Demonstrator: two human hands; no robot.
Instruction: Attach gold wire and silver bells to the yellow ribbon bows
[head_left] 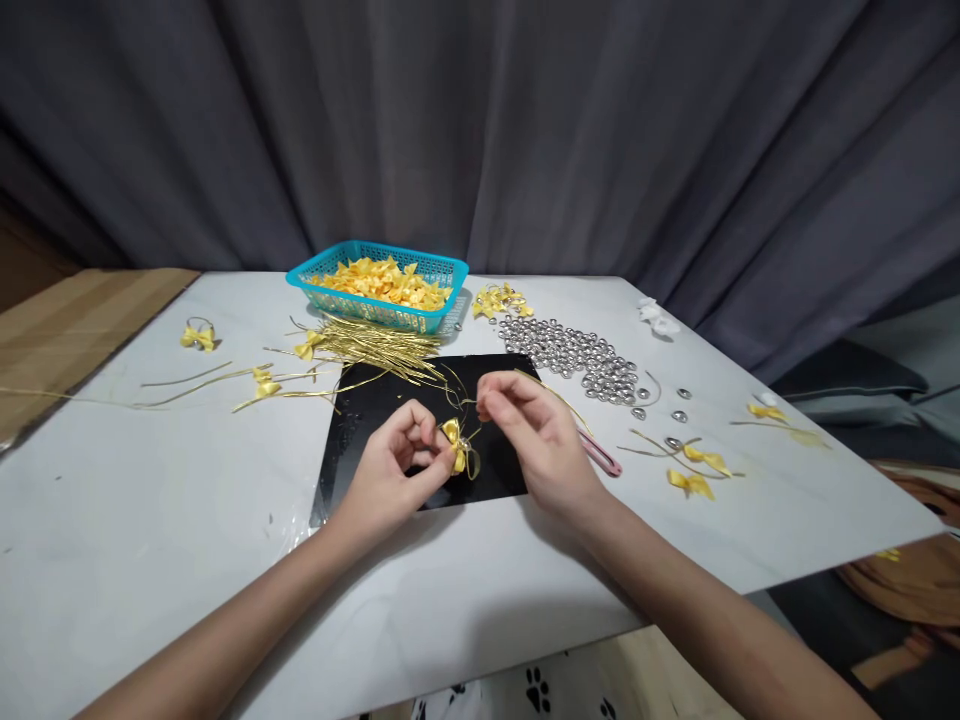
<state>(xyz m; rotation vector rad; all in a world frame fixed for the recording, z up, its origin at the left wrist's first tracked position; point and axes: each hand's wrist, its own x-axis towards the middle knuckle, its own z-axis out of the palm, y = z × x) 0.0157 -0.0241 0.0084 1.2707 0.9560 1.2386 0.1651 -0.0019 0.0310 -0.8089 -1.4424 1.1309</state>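
A small yellow ribbon bow (453,445) with a shiny silver bead and looped gold cord at its middle is pinched in my left hand (397,460). Just to its right, my right hand (544,435) is closed, thumb against fingertips, at a thin gold cord (468,402) that runs up from the bow. Both hands are above a black mat (495,480). A pink tool (600,453), partly covered by my right hand, lies beside the mat; its kind is not clear.
Behind the mat, a blue basket (375,307) holds many yellow bows, with a pile of gold cords (375,345) before it. Silver beads (570,352) spread at the right. Loose bows with cords (705,460) lie farther right, others left. Cardboard (97,330) covers the far left.
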